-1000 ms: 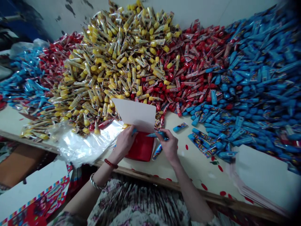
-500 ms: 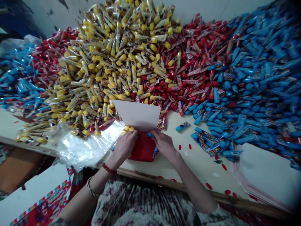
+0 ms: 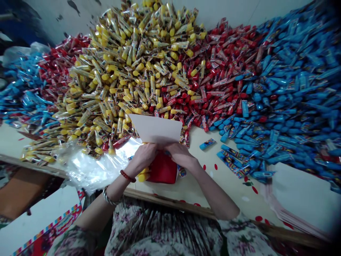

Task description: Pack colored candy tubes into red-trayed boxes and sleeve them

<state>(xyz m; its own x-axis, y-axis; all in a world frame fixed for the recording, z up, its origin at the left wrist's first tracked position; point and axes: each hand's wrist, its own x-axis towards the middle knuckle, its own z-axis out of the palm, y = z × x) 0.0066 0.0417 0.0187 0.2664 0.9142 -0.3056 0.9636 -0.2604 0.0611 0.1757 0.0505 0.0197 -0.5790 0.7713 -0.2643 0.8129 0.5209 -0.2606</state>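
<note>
White paper sheet (image 3: 156, 128), tilted up, left hand (image 3: 142, 158) and right hand (image 3: 181, 154) gripping its lower edge, red packet (image 3: 162, 170) below

1. You can read no words, brands or numbers anywhere in this view.
2. On the loose blue wrapped tube (image 3: 207, 143), you see a coloured printed label, too small to read.
3. The tubes in the yellow heap (image 3: 128, 78), red heap (image 3: 221, 74) and blue heap (image 3: 293, 78) carry similar small print, also illegible.
4. On the white carton (image 3: 39, 220), you see a patterned coloured border and red artwork, without legible lettering.
</note>
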